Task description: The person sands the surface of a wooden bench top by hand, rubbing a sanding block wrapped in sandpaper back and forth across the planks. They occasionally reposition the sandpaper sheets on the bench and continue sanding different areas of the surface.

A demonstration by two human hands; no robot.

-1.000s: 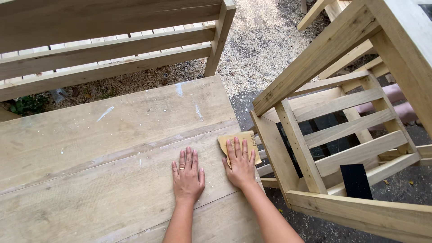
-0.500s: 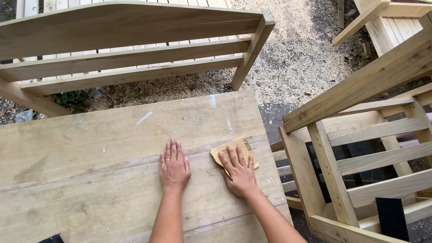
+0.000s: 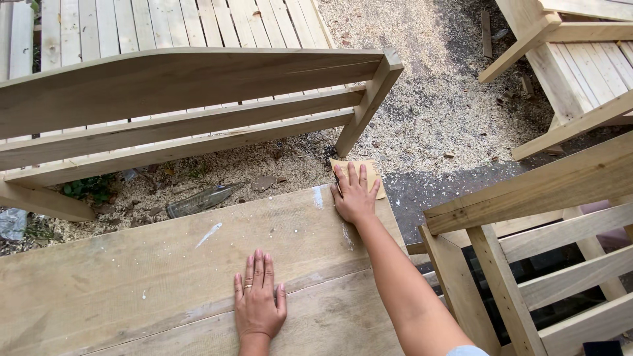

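While left hand [image 3: 258, 300] lies flat on plank [image 3: 132, 277], right hand [image 3: 354, 194] presses sandpaper [image 3: 369, 173], fingers spread.

Tan sandpaper sheet [image 3: 366, 173] flat at far corner of pale wooden board [image 3: 165, 277].

Broad bare table [image 3: 132, 283] surface open left of the left hand [image 3: 258, 300], right hand [image 3: 355, 194] at the far edge, slatted wooden frame [image 3: 527, 264] crowding the right side, bench rail [image 3: 184, 99] blocking beyond the sawdust gap.
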